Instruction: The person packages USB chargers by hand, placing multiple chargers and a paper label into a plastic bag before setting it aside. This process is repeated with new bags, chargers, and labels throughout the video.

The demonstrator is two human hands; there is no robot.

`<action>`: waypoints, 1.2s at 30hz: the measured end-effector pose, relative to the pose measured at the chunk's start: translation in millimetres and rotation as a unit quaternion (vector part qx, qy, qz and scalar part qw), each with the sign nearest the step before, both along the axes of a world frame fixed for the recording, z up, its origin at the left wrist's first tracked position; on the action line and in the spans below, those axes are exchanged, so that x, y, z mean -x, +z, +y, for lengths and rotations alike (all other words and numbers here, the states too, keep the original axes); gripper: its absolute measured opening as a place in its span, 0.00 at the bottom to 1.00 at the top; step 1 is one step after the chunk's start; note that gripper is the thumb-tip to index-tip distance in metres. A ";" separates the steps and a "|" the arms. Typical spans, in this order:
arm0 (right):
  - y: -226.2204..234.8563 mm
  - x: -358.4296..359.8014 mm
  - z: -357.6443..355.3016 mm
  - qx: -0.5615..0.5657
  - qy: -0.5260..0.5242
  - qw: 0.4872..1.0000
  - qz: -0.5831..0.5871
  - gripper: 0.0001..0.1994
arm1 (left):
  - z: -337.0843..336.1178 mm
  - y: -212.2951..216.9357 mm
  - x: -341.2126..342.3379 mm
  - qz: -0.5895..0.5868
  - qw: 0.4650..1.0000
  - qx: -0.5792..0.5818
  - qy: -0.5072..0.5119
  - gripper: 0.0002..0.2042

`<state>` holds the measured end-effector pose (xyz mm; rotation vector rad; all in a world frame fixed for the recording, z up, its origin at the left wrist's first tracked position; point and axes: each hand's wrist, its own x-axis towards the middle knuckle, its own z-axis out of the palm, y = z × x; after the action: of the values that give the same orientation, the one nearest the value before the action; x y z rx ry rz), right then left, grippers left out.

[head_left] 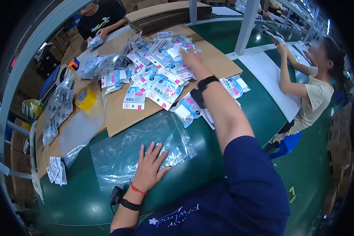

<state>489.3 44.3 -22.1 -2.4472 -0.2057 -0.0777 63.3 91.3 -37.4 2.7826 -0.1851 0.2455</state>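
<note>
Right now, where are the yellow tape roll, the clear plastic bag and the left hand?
yellow tape roll (pixel 85 98), head view, its top face.
clear plastic bag (pixel 118 155), head view, bare middle.
left hand (pixel 150 170), head view, its back.

Bare green table (pixel 208 157) near right; packet pile (pixel 157 74) crowding the cardboard (pixel 122 114).

A large clear plastic bag (pixel 133 151) lies flat and crinkled under the left hand (pixel 150 167), whose spread fingers press its near edge. A heap of small white-and-blue packets (pixel 157 67) with pink labels sprawls loosely, overlapping, at the right hand (pixel 190 57), which rests on its far edge.
</note>
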 end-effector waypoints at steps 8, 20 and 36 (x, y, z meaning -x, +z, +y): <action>30.8 -2.7 -165.0 0.085 0.285 0.953 -0.057 0.14 | 1.5 0.9 7.1 -0.006 1.000 -0.010 0.008 0.23; 9.6 81.4 -276.6 0.355 0.123 0.927 0.002 0.33 | 2.3 23.1 14.8 0.009 1.000 0.002 0.016 0.21; 43.5 227.0 -122.5 -0.302 0.433 0.793 0.304 0.19 | -24.5 27.5 -28.6 0.009 0.669 0.737 0.094 0.19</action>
<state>262.2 -78.2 21.5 -1.4402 -0.8346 0.8934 91.9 66.8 -9.9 1.1396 0.2412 0.2401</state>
